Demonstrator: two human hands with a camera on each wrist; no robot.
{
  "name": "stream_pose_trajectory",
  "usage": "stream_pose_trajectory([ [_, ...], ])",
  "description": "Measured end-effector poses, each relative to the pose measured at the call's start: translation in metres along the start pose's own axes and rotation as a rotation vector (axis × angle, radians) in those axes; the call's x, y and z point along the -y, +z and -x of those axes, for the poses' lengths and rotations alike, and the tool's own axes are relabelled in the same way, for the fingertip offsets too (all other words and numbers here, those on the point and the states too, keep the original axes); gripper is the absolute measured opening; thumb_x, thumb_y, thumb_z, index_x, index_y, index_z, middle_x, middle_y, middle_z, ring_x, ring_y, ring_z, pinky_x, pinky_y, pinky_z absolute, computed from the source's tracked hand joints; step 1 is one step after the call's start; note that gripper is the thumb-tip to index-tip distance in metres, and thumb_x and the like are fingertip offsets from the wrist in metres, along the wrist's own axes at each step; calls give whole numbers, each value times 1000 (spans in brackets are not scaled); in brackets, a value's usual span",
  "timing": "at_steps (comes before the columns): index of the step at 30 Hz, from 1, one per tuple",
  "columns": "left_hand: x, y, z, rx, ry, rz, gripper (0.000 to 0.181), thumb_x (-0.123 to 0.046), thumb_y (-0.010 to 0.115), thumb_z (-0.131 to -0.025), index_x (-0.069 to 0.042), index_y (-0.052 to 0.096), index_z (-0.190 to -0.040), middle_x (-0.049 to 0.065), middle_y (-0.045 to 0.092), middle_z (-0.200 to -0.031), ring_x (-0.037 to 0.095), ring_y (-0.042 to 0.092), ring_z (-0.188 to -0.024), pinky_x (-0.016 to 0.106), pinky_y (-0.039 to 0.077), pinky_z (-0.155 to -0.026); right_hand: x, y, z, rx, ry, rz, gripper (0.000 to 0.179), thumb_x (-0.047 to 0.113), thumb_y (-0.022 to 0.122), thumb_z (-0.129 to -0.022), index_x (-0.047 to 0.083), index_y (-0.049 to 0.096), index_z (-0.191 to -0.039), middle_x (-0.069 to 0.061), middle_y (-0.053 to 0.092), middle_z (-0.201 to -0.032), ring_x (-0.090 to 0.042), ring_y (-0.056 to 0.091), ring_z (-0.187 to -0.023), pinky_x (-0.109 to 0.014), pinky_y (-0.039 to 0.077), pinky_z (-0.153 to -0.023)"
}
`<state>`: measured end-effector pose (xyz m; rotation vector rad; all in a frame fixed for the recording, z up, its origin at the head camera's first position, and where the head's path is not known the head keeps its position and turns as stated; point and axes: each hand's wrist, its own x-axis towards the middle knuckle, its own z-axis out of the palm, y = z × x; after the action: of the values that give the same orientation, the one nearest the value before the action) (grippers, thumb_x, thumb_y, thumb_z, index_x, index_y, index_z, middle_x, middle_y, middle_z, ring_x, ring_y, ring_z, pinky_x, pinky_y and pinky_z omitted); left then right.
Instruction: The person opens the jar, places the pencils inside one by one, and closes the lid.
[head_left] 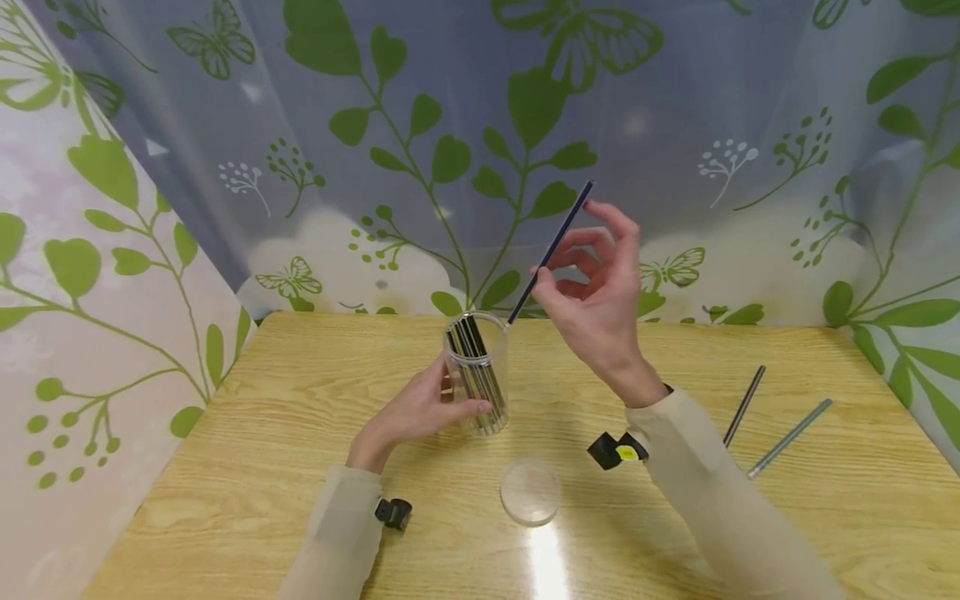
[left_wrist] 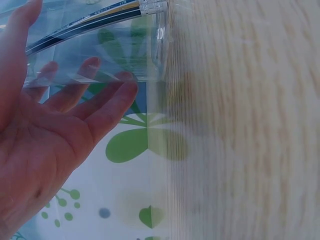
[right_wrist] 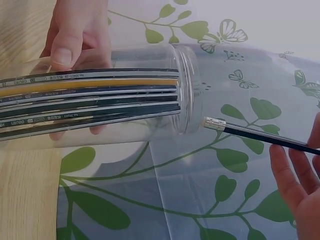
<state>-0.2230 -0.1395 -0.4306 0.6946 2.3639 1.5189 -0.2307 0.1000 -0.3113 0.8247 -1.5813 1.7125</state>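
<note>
My left hand [head_left: 429,402] grips a clear plastic jar [head_left: 501,379] around its side, thumb across the front. Inside the jar lean several pencils [right_wrist: 100,102], mostly dark with one yellow; their eraser ends sit at the bottom in the left wrist view. My right hand [head_left: 603,292] pinches a dark blue pencil [head_left: 564,225] between thumb and fingers, up and to the right of the jar. This pencil slants, its eraser end [right_wrist: 214,123] down and just outside the jar's open rim [right_wrist: 187,90].
A round clear lid [head_left: 530,493] lies on the wooden table [head_left: 247,467] in front of the jar. Two loose pencils, one dark [head_left: 745,404] and one green [head_left: 791,437], lie at the right beside my sleeve. A leaf-patterned curtain [head_left: 420,275] hangs behind the table.
</note>
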Motion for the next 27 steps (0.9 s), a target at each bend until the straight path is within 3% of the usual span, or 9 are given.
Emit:
stream_pose_trajectory([
  [6,0,0,0,0,-1,8,92,-25,78,-93,-33,18,-163,8,48,-154,37,52,-139,49,50,-114,-2,5,0,-11,9,-31,80,-17,59,-83,5,27,-153,2,58,-100,-16,68,-80,-24,62,-65],
  [11,-1,0,0,0,-7,5,90,-26,78,-93,-31,21,-162,7,49,-153,36,52,-139,48,50,-114,-5,7,2,45,-4,0,90,-20,59,-82,4,17,-159,3,56,-99,-14,67,-81,-24,62,-63],
  [16,-1,0,0,3,-10,14,91,-25,78,-93,-30,20,-163,7,49,-153,36,52,-140,48,49,-115,-10,7,6,107,-27,66,88,-20,61,-82,3,21,-157,4,55,-101,-9,66,-81,-22,62,-63],
  [21,0,0,-1,3,-19,10,92,-26,78,-93,-32,18,-163,7,48,-155,35,52,-140,47,49,-115,-16,8,12,148,-25,104,83,-19,63,-83,3,23,-153,-11,56,-102,-8,67,-82,-21,62,-64],
  [27,2,0,-1,0,-18,-3,90,-27,78,-93,-30,21,-162,7,50,-152,35,54,-138,47,51,-114,-22,11,17,182,-34,148,77,-19,64,-83,5,28,-147,-23,59,-103,-22,70,-79,-26,64,-64],
])
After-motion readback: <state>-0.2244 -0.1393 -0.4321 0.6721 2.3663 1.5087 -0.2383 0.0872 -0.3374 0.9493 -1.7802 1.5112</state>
